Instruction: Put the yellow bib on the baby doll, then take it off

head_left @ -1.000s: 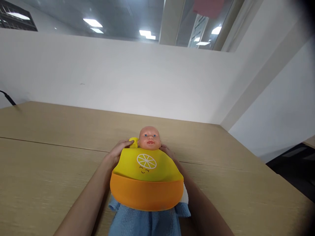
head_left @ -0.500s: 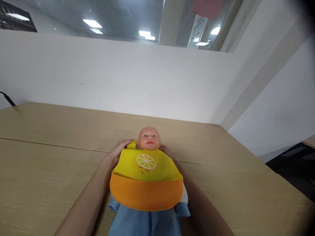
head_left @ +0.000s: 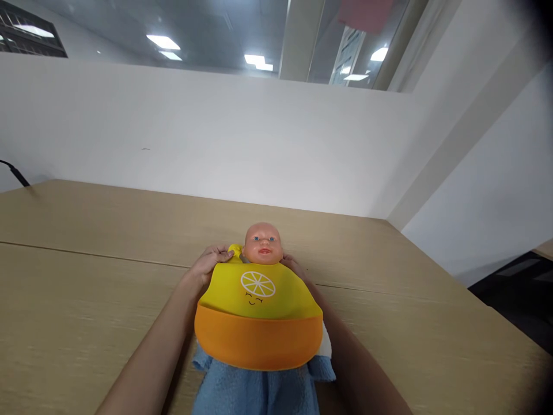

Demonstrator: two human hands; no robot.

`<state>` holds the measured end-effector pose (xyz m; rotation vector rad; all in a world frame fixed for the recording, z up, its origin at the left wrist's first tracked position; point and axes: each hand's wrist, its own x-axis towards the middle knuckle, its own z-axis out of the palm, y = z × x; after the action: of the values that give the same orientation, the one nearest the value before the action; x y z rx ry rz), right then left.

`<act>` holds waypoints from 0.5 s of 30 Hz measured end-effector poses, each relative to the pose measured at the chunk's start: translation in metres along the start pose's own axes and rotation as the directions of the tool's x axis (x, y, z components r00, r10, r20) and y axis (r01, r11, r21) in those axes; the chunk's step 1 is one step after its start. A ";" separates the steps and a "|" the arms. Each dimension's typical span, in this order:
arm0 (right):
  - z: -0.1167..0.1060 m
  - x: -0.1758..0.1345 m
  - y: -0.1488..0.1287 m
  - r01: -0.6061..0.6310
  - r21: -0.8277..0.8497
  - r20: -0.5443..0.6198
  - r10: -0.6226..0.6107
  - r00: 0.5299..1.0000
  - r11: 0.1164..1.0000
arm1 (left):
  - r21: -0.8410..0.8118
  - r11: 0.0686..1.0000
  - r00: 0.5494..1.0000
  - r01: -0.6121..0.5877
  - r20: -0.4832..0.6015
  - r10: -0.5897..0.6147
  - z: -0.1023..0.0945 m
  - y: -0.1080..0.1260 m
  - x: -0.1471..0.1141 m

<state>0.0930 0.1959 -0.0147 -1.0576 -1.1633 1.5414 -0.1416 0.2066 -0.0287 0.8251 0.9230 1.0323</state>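
Observation:
A baby doll (head_left: 262,236) in fuzzy blue-and-white clothes (head_left: 254,387) lies face up on the table. Over its chest spreads a yellow bib (head_left: 231,288) with a white citrus slice, a smiling face and an orange catch pocket (head_left: 259,340). My left hand (head_left: 211,259) pinches the bib's yellow neck strap (head_left: 235,253) beside the doll's head. On the other side, my right hand (head_left: 294,264) reaches in at the doll's neck, above the bib's upper edge. Its fingertips are hidden behind the head and bib.
The wooden table (head_left: 108,288) has a seam running across it and meets a white wall (head_left: 242,132) at the back. A black cable end (head_left: 19,176) shows at the far left. Something dark (head_left: 518,294) stands beyond the right edge. Above the wall is a window (head_left: 216,34).
The strap in my left hand has turned more upright, its end now raised beside the doll's head. My left fingers have shifted slightly; my right hand looks almost unmoved.

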 end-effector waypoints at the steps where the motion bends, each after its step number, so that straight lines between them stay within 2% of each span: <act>1: 0.000 -0.001 0.000 -0.006 0.008 -0.001 0.006 1.000 1.000 | -0.004 1.000 1.000 0.000 0.007 0.000 0.001 0.000 -0.001; 4: 0.001 -0.002 0.001 -0.013 0.020 0.005 0.013 1.000 1.000 | -0.025 1.000 1.000 -0.007 0.014 0.008 0.008 0.003 -0.004; 6: -0.001 -0.001 0.004 -0.016 0.022 0.001 0.016 1.000 1.000 | -0.056 0.998 1.000 -0.015 -0.018 0.014 0.012 0.005 -0.006; 8: -0.004 0.002 0.008 -0.034 0.021 0.001 0.034 0.999 0.999 | -0.106 0.994 1.000 0.013 -0.026 -0.015 0.016 0.007 -0.007; 10: -0.007 0.006 0.013 -0.054 0.013 -0.001 0.054 0.999 0.998 | -0.145 0.985 0.995 0.097 0.032 -0.094 0.017 0.007 -0.006; 13: -0.010 0.012 0.019 -0.073 -0.006 -0.009 0.073 0.997 0.997 | -0.142 0.960 0.964 0.241 0.153 -0.219 0.015 0.002 0.000; 15: -0.011 0.014 0.020 -0.070 -0.006 -0.014 0.070 0.997 0.998 | -0.131 0.948 0.949 0.289 0.172 -0.266 0.013 -0.002 0.004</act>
<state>0.0975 0.2085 -0.0380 -1.1215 -1.1331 1.5831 -0.1280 0.2079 -0.0266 0.6138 0.7918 0.7722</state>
